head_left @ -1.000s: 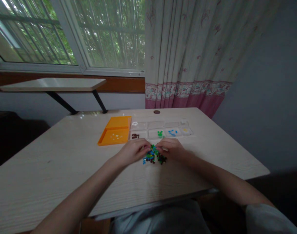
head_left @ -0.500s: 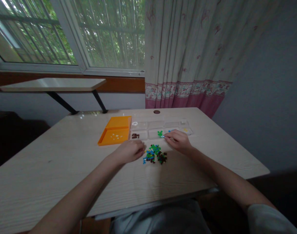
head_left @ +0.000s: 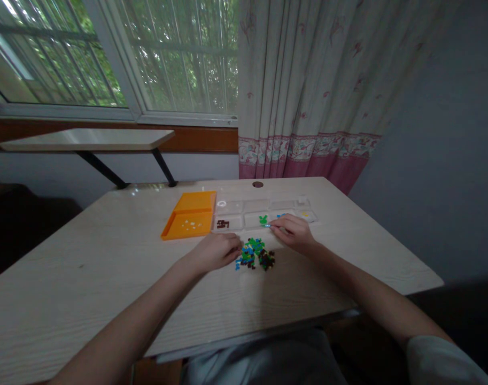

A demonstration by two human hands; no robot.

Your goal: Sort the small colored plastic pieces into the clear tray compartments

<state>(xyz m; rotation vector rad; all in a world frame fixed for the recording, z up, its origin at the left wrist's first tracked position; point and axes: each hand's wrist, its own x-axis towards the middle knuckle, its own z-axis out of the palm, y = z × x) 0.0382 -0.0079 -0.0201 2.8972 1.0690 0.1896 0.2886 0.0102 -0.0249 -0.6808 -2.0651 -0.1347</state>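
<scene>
A pile of small plastic pieces [head_left: 253, 250] in green, blue, dark brown and a little yellow lies on the table. My left hand [head_left: 218, 251] rests at the pile's left edge, fingers curled together; what they hold, if anything, is hidden. Above the near side of a clear compartment tray [head_left: 252, 220], my right hand [head_left: 292, 233] pinches a small light-blue piece [head_left: 267, 225] between thumb and forefinger. Green pieces [head_left: 263, 220] sit in the compartment just beyond it. Brown pieces [head_left: 223, 224] fill part of a left compartment, and blue ones [head_left: 281, 216] show behind my right hand.
An orange two-part tray [head_left: 196, 201] with several white pieces [head_left: 191, 224] adjoins the clear tray's left end. Yellow pieces [head_left: 305, 214] lie in the far right compartment. A raised shelf [head_left: 91, 138] stands at the back left, and a curtain [head_left: 300, 155] hangs behind the table.
My left hand has shifted slightly right, closer to the pile. My right hand has barely moved and still pinches the light-blue piece.
</scene>
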